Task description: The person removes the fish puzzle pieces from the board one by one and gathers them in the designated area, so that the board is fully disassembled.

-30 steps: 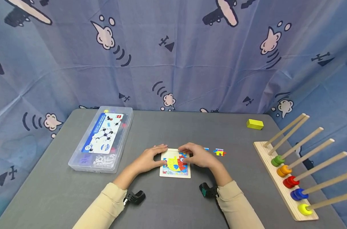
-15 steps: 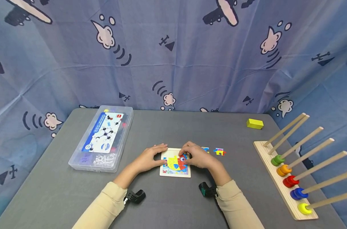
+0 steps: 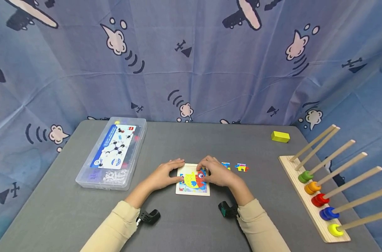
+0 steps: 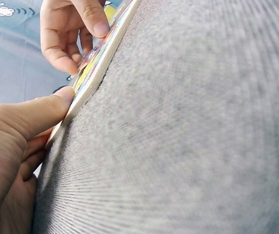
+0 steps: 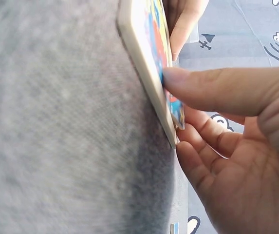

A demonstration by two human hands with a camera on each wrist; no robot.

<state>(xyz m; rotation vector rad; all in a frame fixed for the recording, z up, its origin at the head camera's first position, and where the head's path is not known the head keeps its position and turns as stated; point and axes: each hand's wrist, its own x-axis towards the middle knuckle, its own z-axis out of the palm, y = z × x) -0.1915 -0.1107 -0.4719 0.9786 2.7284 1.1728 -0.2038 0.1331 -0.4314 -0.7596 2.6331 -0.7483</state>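
A small wooden jigsaw board (image 3: pixel 192 193) with a yellow and red fish picture lies on the table between both hands. My left hand (image 3: pixel 164 175) grips its left edge, the thumb on the face and the other fingers along the far side. At the upper right of the board, my right hand (image 3: pixel 217 172) pinches a colourful jigsaw piece (image 5: pixel 180 117) between thumb and fingers. That piece stands slightly tilted off the board's surface in the right wrist view. Two loose jigsaw pieces, one blue and yellow (image 3: pixel 226 165) and one multicoloured (image 3: pixel 241 167), lie right of that hand.
A clear plastic case (image 3: pixel 112 154) with a molecule-model label stands at the left. On the right is a wooden peg rack (image 3: pixel 313 199) with coloured rings. A yellow block (image 3: pixel 280 137) sits near the back edge, before a patterned blue curtain (image 3: pixel 191 63).
My right hand has shifted slightly and its fingers have drawn in, showing more of the fish's eye and of the nearer loose piece. My left hand stays put.
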